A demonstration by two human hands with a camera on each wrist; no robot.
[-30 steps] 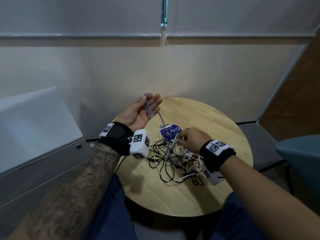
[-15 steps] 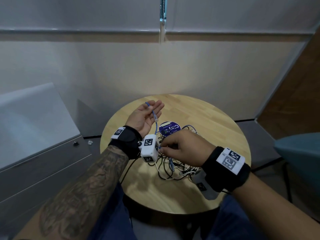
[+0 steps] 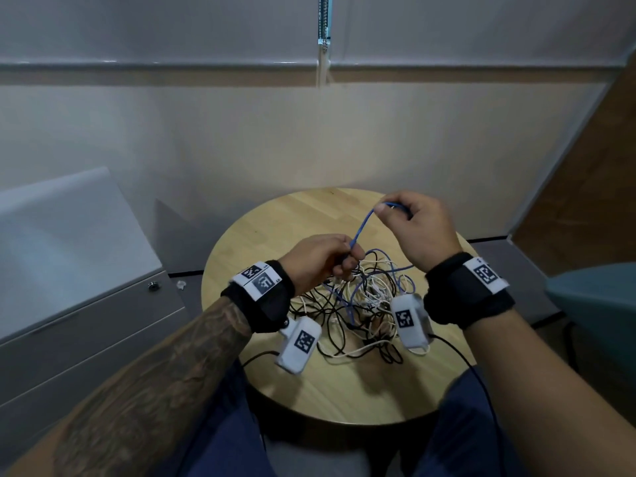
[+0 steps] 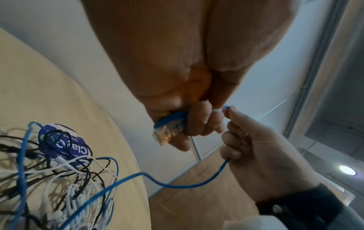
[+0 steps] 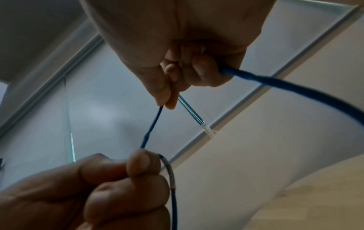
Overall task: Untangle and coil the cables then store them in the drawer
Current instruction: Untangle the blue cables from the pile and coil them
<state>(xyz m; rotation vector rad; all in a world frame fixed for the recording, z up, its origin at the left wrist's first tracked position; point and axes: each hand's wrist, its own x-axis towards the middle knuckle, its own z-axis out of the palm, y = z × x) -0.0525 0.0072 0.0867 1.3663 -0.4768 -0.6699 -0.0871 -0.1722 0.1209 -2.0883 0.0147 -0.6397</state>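
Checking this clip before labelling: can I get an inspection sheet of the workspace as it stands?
Surface: round wooden table, bare wood around the pile.
Job's things: tangled pile of black, white and blue cables; none coiled.
Clutter: purple round label under the pile.
Grippers: left hand and right hand both pinch the blue cable.
Cables: blue cable runs from the hands down into the pile.
Surroundings: grey cabinet on the left, drawers closed.

Dim, soft indoor light, perhaps from above: round ceiling lamp (image 4: pixel 347 170) glowing in the left wrist view. Faint shadows under the cable tangle (image 3: pixel 358 304) on the table (image 3: pixel 268 228). Strong wide-angle bending at edges. Close-up skin blurred, grainy.
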